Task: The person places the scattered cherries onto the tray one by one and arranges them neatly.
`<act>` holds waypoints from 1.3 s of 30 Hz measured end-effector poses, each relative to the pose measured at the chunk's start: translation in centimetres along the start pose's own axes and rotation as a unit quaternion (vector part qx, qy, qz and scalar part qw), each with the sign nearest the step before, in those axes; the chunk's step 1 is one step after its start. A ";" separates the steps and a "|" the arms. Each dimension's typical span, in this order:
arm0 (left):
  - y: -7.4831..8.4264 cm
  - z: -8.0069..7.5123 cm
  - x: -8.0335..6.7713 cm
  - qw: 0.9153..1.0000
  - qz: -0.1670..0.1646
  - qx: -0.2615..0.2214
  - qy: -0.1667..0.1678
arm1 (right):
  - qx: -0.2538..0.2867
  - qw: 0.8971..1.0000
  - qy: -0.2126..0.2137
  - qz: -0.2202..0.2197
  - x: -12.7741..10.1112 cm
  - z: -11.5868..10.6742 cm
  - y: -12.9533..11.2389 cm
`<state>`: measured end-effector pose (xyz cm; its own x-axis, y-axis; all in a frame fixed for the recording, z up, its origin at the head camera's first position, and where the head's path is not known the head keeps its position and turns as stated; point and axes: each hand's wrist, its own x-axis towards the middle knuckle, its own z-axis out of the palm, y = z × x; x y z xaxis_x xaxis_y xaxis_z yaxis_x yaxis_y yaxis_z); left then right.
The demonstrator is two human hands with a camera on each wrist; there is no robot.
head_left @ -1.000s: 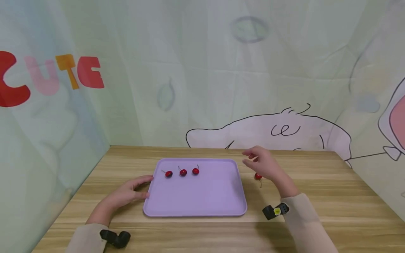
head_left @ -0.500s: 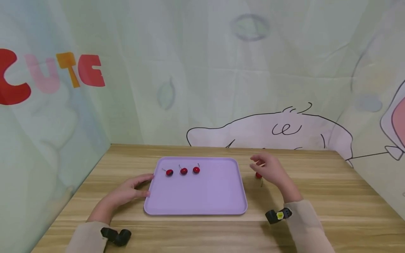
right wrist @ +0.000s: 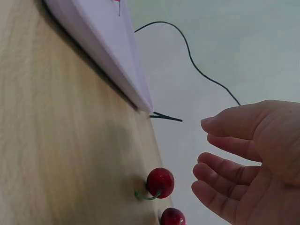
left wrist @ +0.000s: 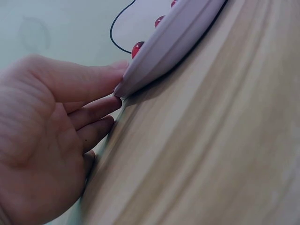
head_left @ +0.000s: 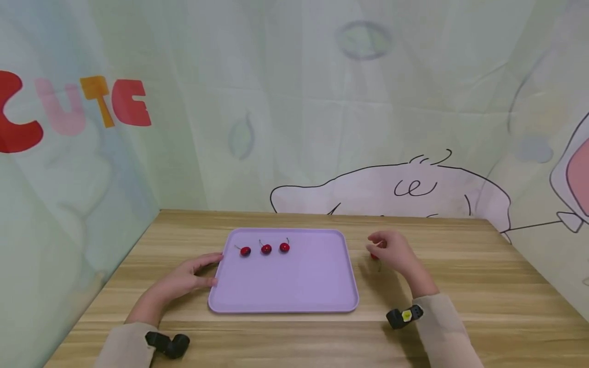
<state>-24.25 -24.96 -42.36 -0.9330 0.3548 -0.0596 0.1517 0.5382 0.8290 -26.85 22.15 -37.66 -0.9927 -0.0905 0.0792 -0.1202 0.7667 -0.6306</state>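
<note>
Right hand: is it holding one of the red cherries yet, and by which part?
Nothing is held. The right hand hovers open beside two red cherries lying on the wooden table, its fingers apart from them.

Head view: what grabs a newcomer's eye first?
The lilac tray in the middle of the wooden table, with three red cherries in a row near its far edge. The left hand touches the tray's left rim with straight fingers. The right hand hovers open over two more cherries lying on the table right of the tray.
</note>
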 end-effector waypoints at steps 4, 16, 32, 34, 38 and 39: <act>0.0 0.0 0.0 1.000 0.001 -0.001 0.000 | -0.005 1.000 0.005 -0.013 0.1 0.3 0.7; 0.0 0.0 -0.1 1.000 -0.009 -0.002 0.000 | -0.048 0.999 0.003 0.004 0.2 1.3 1.5; -0.2 0.1 -0.1 1.000 -0.003 0.001 0.002 | -0.049 0.998 -0.014 0.024 0.3 2.0 1.6; -0.3 0.1 0.0 1.000 -0.003 0.002 0.003 | -0.048 0.999 -0.013 0.023 0.4 2.1 1.7; -0.4 0.1 0.1 1.000 -0.004 0.002 0.003 | -0.045 0.999 -0.017 0.023 0.4 2.3 1.8; -0.4 0.1 0.1 1.000 -0.007 0.002 0.003 | -0.044 0.999 -0.018 0.025 0.5 2.4 1.7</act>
<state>-24.40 -25.08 -42.71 -0.9367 0.3434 -0.0676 0.1403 0.5454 0.8263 -27.51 21.93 -40.56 -0.9972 -0.0719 0.0209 -0.0711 0.8234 -0.5631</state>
